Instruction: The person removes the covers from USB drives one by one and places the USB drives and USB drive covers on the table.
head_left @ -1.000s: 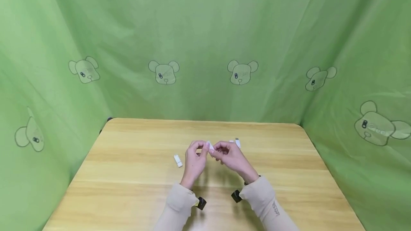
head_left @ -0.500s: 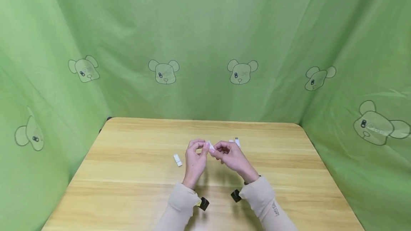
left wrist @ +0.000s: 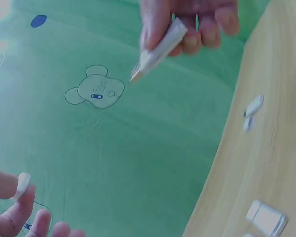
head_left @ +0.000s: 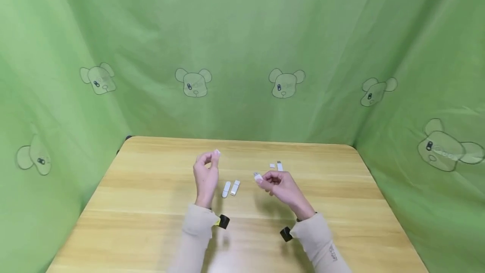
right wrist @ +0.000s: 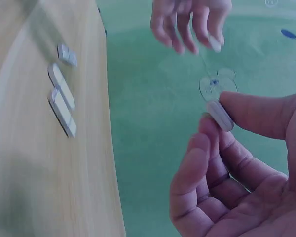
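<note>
My left hand (head_left: 206, 178) pinches a small white cap (head_left: 217, 152) between thumb and forefinger, raised over the table's left half. To its right, my right hand (head_left: 283, 186) holds a white USB stick (head_left: 258, 177) by thumb and fingers, the metal plug bare and pointing away. The left wrist view also has this USB stick (left wrist: 163, 47) and the pinched cap (left wrist: 22, 185), well apart. Two capped USB sticks (head_left: 226, 189) (head_left: 235, 188) lie side by side on the table between the hands.
Behind my right hand lie an uncapped USB stick (head_left: 280, 166) and a loose cap (head_left: 272, 165). Another USB stick (right wrist: 66, 54) lies past the pair in the right wrist view. Green curtains (head_left: 242, 54) surround the wooden table (head_left: 151, 231) at the back and sides.
The hands have separated, the left going left with the cap, the right slightly right with the USB stick. Two USB sticks have come into view; the leftmost is now hidden behind the left hand.
</note>
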The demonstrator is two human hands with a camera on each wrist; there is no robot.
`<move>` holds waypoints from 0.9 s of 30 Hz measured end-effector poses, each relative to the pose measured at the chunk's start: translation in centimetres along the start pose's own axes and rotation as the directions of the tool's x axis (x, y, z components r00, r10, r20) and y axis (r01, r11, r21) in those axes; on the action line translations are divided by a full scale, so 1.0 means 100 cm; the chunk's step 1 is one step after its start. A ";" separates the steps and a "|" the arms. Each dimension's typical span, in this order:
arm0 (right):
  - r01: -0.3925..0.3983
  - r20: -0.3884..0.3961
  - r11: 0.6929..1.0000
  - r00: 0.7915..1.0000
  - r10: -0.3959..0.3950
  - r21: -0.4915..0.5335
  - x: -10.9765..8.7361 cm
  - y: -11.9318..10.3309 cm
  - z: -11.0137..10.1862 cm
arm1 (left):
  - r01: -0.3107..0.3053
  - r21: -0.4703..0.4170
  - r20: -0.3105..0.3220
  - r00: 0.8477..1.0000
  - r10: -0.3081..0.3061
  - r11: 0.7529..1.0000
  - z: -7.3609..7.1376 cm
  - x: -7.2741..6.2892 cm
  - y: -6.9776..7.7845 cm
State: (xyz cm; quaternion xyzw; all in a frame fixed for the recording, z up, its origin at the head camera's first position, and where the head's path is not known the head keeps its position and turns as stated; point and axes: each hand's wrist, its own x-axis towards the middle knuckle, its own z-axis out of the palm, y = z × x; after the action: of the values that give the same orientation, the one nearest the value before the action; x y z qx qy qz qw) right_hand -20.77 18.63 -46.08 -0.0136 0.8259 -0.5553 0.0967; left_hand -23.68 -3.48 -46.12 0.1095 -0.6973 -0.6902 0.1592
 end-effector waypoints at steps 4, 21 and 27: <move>-0.019 -0.071 0.999 0.997 0.022 0.045 0.006 -0.001 -0.015 | -0.037 0.037 0.048 0.998 0.035 0.999 -0.001 -0.003 -0.004; -0.108 -0.117 0.992 0.986 0.116 0.070 0.061 -0.004 -0.045 | -0.048 0.035 0.159 0.986 0.042 0.998 0.014 -0.030 -0.026; -0.189 -0.125 0.977 0.972 0.200 0.096 0.086 0.018 -0.038 | -0.070 0.046 0.201 0.978 0.060 0.996 0.016 -0.035 -0.026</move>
State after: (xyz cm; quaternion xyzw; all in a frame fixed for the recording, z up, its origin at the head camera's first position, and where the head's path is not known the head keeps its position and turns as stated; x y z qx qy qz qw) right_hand -29.75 21.70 -47.53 0.1091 0.8040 -0.5768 0.0954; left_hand -21.21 -0.75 -48.96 0.0213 -0.7310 -0.6734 0.1082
